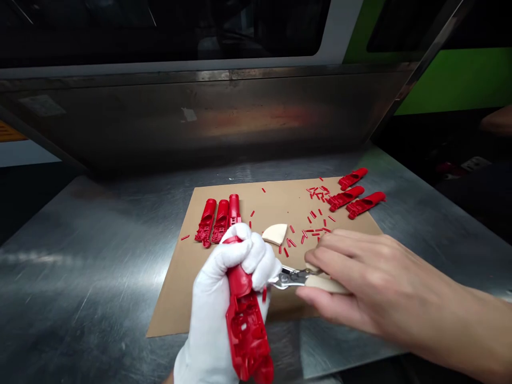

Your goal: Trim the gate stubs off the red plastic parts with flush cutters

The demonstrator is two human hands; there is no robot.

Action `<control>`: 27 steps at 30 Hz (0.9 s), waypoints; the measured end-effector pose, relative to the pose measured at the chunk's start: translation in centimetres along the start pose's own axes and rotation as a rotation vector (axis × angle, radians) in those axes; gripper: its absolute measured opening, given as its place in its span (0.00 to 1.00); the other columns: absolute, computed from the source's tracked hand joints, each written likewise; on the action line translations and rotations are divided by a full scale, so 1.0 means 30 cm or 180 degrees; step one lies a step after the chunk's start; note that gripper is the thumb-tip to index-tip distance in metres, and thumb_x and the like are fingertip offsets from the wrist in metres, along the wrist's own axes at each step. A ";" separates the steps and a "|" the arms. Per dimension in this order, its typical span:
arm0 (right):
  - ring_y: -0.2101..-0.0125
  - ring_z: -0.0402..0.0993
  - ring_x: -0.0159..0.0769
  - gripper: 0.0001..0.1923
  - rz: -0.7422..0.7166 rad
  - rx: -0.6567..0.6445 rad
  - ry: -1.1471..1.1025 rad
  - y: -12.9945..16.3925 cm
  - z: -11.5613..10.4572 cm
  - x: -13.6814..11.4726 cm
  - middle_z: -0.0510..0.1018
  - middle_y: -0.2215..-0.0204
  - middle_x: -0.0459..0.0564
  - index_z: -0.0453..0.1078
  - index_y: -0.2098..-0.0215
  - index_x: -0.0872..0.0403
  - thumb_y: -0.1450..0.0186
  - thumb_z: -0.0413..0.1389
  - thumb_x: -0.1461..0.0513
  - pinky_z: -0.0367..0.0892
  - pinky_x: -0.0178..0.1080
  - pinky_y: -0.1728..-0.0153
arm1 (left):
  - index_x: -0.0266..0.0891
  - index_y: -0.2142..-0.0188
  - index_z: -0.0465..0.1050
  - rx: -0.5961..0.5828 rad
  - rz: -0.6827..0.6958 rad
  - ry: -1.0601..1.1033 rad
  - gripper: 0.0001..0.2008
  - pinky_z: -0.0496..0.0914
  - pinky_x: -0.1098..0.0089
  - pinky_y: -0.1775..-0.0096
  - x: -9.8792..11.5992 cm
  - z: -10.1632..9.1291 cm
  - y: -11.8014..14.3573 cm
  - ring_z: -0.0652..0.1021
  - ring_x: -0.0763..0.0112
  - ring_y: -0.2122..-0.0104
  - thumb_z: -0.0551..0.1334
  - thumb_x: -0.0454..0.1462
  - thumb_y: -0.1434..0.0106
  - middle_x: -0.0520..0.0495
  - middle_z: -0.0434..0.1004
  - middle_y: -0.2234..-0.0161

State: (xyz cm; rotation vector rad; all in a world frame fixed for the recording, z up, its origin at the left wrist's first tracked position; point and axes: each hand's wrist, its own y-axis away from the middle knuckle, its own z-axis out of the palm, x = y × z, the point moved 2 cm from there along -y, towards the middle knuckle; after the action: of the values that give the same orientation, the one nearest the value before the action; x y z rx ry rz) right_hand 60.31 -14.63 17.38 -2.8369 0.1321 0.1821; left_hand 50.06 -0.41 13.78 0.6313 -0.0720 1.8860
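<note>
My left hand (224, 288), in a white glove, grips a long red plastic moulded part (246, 325) upright over the front of a brown cardboard sheet (188, 277). My bare right hand (352, 277) is closed on the cream handles of small cutters (294, 278). Their metal jaws touch the red part's side, just right of my gloved fingers. A small red stub hangs at the jaws.
Three red parts (218, 220) lie side by side at the sheet's back left, three more red parts (356, 194) at its back right. Several short red offcuts (316, 213) are scattered between. A cream wedge-shaped piece (276, 233) lies mid-sheet. Steel worktop (80, 266) all round; a machine wall stands behind.
</note>
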 end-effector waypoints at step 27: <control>0.59 0.71 0.44 0.08 0.2542 0.0156 0.0658 0.301 0.052 0.630 0.74 0.60 0.52 0.67 0.56 0.55 0.29 0.56 0.59 0.65 0.45 0.58 | 0.43 0.70 0.62 -0.0057 0.0876 -0.5480 0.05 0.64 0.69 0.71 0.077 -0.023 -0.545 0.69 0.67 0.74 0.56 0.39 0.39 0.54 0.68 0.76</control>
State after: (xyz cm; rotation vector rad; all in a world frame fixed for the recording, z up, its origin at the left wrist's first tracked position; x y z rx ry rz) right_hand 77.83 -24.11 10.70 -2.5813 1.2816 0.0436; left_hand 63.60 8.40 10.30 2.0983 -1.2891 1.0324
